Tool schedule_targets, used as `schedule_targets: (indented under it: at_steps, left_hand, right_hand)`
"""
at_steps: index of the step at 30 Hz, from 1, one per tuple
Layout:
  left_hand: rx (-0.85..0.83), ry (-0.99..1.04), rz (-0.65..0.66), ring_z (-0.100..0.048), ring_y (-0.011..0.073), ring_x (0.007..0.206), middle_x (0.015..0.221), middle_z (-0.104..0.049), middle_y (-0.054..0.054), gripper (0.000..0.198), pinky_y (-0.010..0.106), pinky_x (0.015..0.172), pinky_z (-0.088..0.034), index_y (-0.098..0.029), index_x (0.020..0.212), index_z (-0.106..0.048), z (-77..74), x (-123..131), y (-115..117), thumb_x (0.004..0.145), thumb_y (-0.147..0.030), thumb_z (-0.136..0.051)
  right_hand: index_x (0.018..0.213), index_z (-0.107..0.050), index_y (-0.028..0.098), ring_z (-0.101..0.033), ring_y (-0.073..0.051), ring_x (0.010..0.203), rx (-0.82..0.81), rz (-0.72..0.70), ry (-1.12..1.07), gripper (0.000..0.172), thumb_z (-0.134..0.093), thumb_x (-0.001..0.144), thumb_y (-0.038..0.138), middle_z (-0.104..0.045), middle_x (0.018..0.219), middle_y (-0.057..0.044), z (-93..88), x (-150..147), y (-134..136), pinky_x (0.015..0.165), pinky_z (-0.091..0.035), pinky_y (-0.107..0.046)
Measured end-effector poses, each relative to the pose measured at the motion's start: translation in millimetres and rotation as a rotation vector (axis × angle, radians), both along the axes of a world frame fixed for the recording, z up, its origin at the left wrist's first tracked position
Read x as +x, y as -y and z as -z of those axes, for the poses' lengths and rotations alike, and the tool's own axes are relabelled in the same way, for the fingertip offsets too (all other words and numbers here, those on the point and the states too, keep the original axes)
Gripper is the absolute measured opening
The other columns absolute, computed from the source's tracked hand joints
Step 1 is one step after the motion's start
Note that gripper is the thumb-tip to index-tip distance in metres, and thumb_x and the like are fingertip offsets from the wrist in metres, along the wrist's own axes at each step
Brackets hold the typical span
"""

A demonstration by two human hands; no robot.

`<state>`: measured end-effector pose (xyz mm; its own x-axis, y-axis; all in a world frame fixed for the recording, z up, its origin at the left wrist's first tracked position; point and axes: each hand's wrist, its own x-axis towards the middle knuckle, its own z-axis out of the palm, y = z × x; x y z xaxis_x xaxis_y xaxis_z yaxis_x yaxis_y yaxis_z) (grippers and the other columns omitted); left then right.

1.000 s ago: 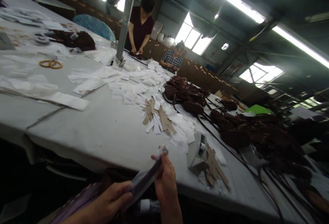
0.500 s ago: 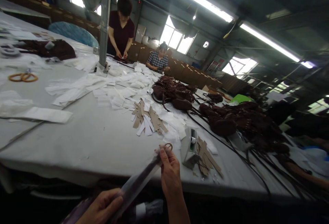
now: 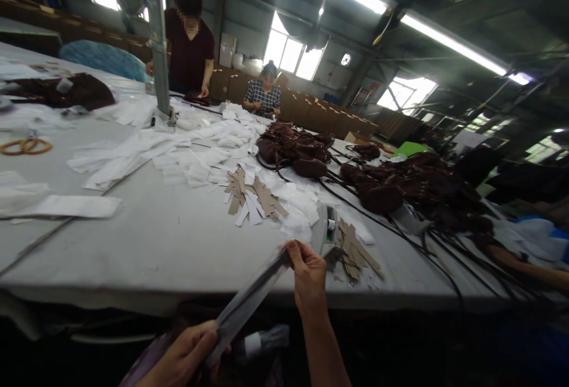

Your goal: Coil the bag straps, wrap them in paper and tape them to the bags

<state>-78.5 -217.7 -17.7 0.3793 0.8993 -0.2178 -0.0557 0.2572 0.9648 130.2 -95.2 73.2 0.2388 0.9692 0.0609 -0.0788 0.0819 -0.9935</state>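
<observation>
A long dark strap in a translucent whitish wrap [image 3: 253,295] stretches slantwise between my two hands, in front of the table's near edge. My left hand [image 3: 189,348] is closed round its lower end, thumb on top. Its upper end is pinched between the thumb and fingers of my right hand [image 3: 309,271], above the table edge. A grey tape dispenser [image 3: 329,234] stands just beyond my right hand. Brown card strips [image 3: 355,250] lie beside it. Below the strap, over my lap, is a dark bundle with a white band [image 3: 253,344].
White wrapping sheets [image 3: 195,144] spread over the grey-white table [image 3: 178,250]. Dark brown bags with straps [image 3: 409,191] are heaped on the right. Orange-handled scissors [image 3: 29,146] lie at left. A metal post [image 3: 157,49] rises from the table. Two co-workers [image 3: 189,49] are across it.
My right hand has shifted slightly right, and the ring at the strap's upper end is now mostly hidden by its fingers. The camera view has turned a little. The standing co-worker's hands have moved apart.
</observation>
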Motion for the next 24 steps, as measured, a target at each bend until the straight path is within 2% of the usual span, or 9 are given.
schedule_targets:
  at_steps: [4, 7, 10, 14, 17, 18, 20, 22, 24]
  left_hand:
    - [-0.019, 0.030, -0.240, -0.044, 0.0127, 0.046, 0.046, -0.047, -0.001, 0.059, 0.026, 0.054, -0.039, -0.017, 0.061, -0.057, 2.7, 8.8, 1.9, 0.084, -0.068, -0.041]
    - [-0.070, 0.185, -0.359, -0.041, 0.0119, 0.042, 0.039, -0.039, -0.004, 0.056, 0.027, 0.056, -0.041, -0.019, 0.055, -0.049, -11.6, 17.6, -10.0, 0.084, -0.066, -0.045]
    - [-0.108, 0.440, -0.344, -0.043, 0.0118, 0.042, 0.037, -0.035, -0.006, 0.051, 0.030, 0.066, -0.047, -0.020, 0.052, -0.043, -45.4, 23.1, -35.4, 0.087, -0.057, -0.050]
    - [-0.219, 0.825, -0.365, -0.041, 0.0095, 0.042, 0.038, -0.027, -0.009, 0.041, 0.029, 0.069, -0.049, -0.019, 0.057, -0.041, -101.0, 20.7, -78.5, 0.088, -0.042, -0.056]
    - [-0.236, 0.957, -0.387, -0.041, 0.0084, 0.043, 0.040, -0.027, -0.010, 0.036, 0.027, 0.070, -0.050, -0.019, 0.062, -0.041, -123.0, 11.5, -110.3, 0.090, -0.036, -0.054]
    - [-0.209, 0.956, -0.399, -0.042, 0.0084, 0.043, 0.041, -0.028, -0.010, 0.034, 0.026, 0.070, -0.050, -0.019, 0.063, -0.041, -122.9, 7.5, -120.7, 0.090, -0.036, -0.055]
    - [-0.131, 0.897, -0.431, -0.044, 0.0087, 0.045, 0.042, -0.032, -0.010, 0.034, 0.026, 0.069, -0.050, -0.019, 0.065, -0.042, -110.4, -1.5, -140.5, 0.088, -0.038, -0.058]
    - [-0.074, 0.762, -0.473, -0.045, 0.0086, 0.045, 0.043, -0.035, -0.010, 0.037, 0.024, 0.064, -0.049, -0.019, 0.065, -0.043, -84.3, -11.2, -157.6, 0.083, -0.044, -0.063]
    - [-0.070, 0.558, -0.527, -0.044, 0.0083, 0.043, 0.042, -0.037, -0.010, 0.041, 0.022, 0.055, -0.044, -0.018, 0.064, -0.045, -50.9, -20.8, -169.7, 0.077, -0.050, -0.067]
  right_hand:
    - [0.073, -0.070, 0.012, -0.050, -0.011, 0.056, 0.011, 0.011, 0.045, 0.035, -0.072, 0.071, 0.048, -0.061, 0.061, 0.000, 11.5, 1.0, -1.8, 0.054, -0.040, -0.023]
    - [0.074, -0.069, 0.012, -0.046, -0.010, 0.054, 0.032, 0.087, 0.058, 0.038, -0.072, 0.070, 0.050, -0.057, 0.058, 0.001, 13.2, 6.4, -6.9, 0.051, -0.037, -0.023]
    - [0.076, -0.069, 0.012, -0.043, -0.009, 0.052, 0.092, 0.171, 0.059, 0.038, -0.072, 0.070, 0.050, -0.055, 0.058, 0.001, -4.1, 12.4, -16.5, 0.050, -0.036, -0.022]
    - [0.078, -0.068, 0.012, -0.046, -0.010, 0.054, 0.206, 0.208, 0.122, 0.038, -0.069, 0.073, 0.049, -0.056, 0.061, 0.000, -49.9, 9.3, -35.9, 0.051, -0.039, -0.022]
    - [0.082, -0.069, 0.012, -0.048, -0.011, 0.056, 0.283, 0.189, 0.191, 0.039, -0.067, 0.075, 0.050, -0.057, 0.063, 0.000, -75.4, -1.7, -57.8, 0.051, -0.042, -0.021]
    - [0.083, -0.069, 0.012, -0.048, -0.011, 0.056, 0.298, 0.173, 0.205, 0.039, -0.066, 0.076, 0.051, -0.057, 0.063, 0.000, -78.3, -6.0, -66.8, 0.051, -0.042, -0.021]
    - [0.084, -0.069, 0.013, -0.048, -0.010, 0.055, 0.290, 0.140, 0.211, 0.039, -0.065, 0.076, 0.051, -0.058, 0.063, 0.000, -73.7, -14.7, -86.1, 0.050, -0.042, -0.021]
    - [0.081, -0.069, 0.013, -0.046, -0.009, 0.054, 0.226, 0.110, 0.197, 0.040, -0.065, 0.074, 0.052, -0.057, 0.062, 0.001, -55.6, -22.9, -104.6, 0.049, -0.041, -0.020]
    - [0.076, -0.068, 0.012, -0.043, -0.008, 0.051, 0.149, 0.085, 0.188, 0.041, -0.065, 0.072, 0.053, -0.055, 0.058, 0.003, -27.0, -30.9, -119.0, 0.047, -0.039, -0.020]
